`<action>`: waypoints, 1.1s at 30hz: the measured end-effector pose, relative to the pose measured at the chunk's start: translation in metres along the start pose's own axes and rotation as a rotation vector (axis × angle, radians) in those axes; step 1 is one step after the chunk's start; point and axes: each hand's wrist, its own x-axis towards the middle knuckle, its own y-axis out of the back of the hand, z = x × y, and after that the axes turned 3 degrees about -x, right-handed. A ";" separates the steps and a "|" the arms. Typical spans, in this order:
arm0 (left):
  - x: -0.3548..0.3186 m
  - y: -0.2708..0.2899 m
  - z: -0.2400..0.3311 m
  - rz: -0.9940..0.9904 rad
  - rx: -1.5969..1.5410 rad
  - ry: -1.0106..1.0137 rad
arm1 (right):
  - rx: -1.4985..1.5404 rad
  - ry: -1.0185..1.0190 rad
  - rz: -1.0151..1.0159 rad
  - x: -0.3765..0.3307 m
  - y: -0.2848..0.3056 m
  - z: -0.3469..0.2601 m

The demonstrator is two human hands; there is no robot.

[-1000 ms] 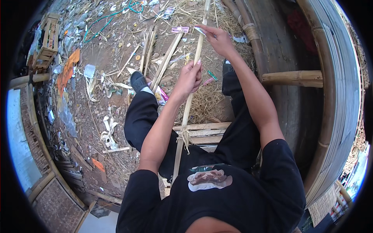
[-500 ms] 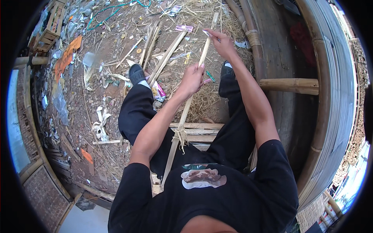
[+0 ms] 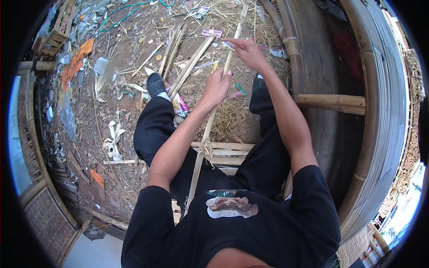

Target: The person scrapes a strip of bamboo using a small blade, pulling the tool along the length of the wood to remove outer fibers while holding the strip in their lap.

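A long pale bamboo strip (image 3: 208,129) slants from near my lap up and away between my knees. Around its middle is closed my left hand (image 3: 216,86). A tuft of curled shavings (image 3: 206,149) clings to the strip below that hand. Farther up the strip, my right hand (image 3: 248,52) is closed on a small, pale, shiny blade-like piece (image 3: 228,45), which lies against or just over the strip. Its handle, if it has one, is hidden in my fingers.
Several bamboo strips (image 3: 192,67) lie on the littered ground by my left sandal (image 3: 156,83). Dry shavings (image 3: 228,123) are heaped between my feet. A bamboo-edged wooden platform (image 3: 319,67) runs along my right, with a bamboo crosspiece (image 3: 333,102). A wooden crate (image 3: 58,31) stands far left.
My right hand has moved slightly nearer and to the left along the strip with the blade-like piece. My left hand and the strip have shifted slightly left.
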 end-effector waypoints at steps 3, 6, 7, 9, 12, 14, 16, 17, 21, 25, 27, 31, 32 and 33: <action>-0.007 0.001 -0.008 -0.053 -0.221 -0.092 | -0.055 0.060 0.133 0.006 0.007 -0.002; -0.014 0.001 0.000 0.021 -0.014 -0.211 | -0.098 0.012 0.182 0.005 0.013 -0.009; -0.017 0.002 0.005 0.018 -0.014 -0.210 | -0.145 -0.102 0.134 0.001 0.016 -0.017; -0.021 0.006 0.014 0.029 0.045 -0.110 | -0.112 -0.093 0.155 -0.003 0.011 -0.028; -0.019 0.002 0.011 0.019 0.004 -0.127 | -0.052 -0.048 0.150 -0.002 0.006 -0.007; -0.015 0.004 0.008 0.020 -0.012 -0.097 | -0.018 -0.019 0.117 -0.002 0.001 0.000; -0.013 0.007 0.005 0.027 -0.029 -0.061 | -0.058 -0.034 0.051 -0.005 -0.007 -0.003; -0.013 0.010 0.002 0.019 -0.041 -0.052 | -0.068 -0.076 0.029 -0.010 -0.005 -0.020; -0.011 0.010 -0.004 0.003 -0.093 -0.050 | -0.028 -0.051 0.019 -0.007 -0.010 -0.006; -0.004 0.016 -0.012 0.015 -0.065 -0.037 | -0.006 0.005 -0.016 -0.009 -0.019 -0.005; -0.004 0.016 -0.014 -0.005 -0.147 -0.034 | -0.006 -0.011 -0.016 -0.009 -0.020 -0.005; -0.008 0.020 -0.002 -0.061 -0.217 0.019 | 0.061 0.041 -0.008 -0.008 -0.017 -0.004; -0.009 0.021 0.001 -0.069 -0.283 0.060 | 0.076 0.040 -0.022 -0.007 -0.016 -0.006; -0.009 0.022 0.005 -0.078 -0.349 0.101 | 0.079 0.039 -0.017 -0.009 -0.016 -0.007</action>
